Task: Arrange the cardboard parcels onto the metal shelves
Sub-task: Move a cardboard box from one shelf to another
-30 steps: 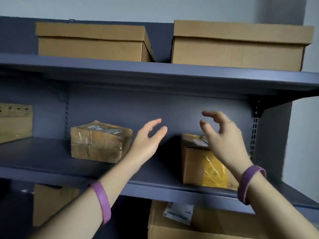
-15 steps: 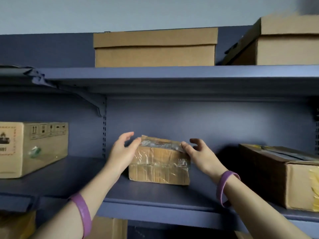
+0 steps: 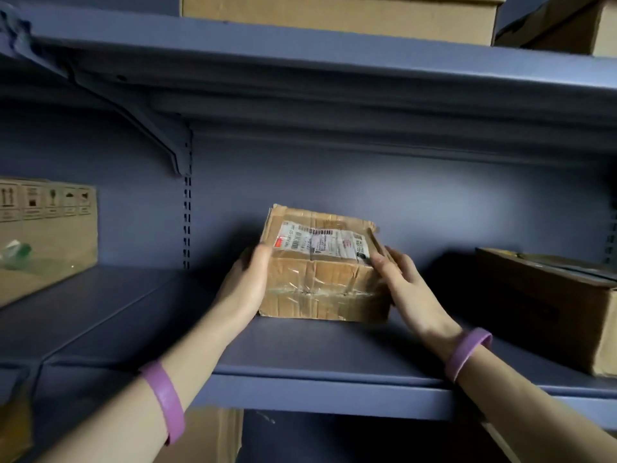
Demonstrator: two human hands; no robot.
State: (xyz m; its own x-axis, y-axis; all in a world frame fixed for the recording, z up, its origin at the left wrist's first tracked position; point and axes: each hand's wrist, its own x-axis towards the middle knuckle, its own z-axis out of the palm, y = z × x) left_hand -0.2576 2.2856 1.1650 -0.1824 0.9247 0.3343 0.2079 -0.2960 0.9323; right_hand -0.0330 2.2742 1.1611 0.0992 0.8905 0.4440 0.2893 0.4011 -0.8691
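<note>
A small cardboard parcel [image 3: 320, 282], wrapped in clear tape with a white shipping label on top, sits on the middle blue metal shelf [image 3: 300, 362] close to the back panel. My left hand [image 3: 247, 289] cups its left side, thumb at the upper front corner. My right hand [image 3: 407, 289] holds the right side, with the thumb on the top right corner and the fingers behind it. The parcel's bottom rests on the shelf. Both wrists wear purple bands.
A larger printed box [image 3: 50, 235] stands on the same shelf at far left, and a big box [image 3: 541, 302] at far right. The upper shelf [image 3: 334, 61] carries two lidded boxes [image 3: 334, 11]. A bracket [image 3: 160, 135] juts out upper left. Another box [image 3: 207, 436] sits below.
My view swung left to the small parcel and moved closer. Both hands, spread in the air a second ago, closed in on the parcel's two sides and now hold it.
</note>
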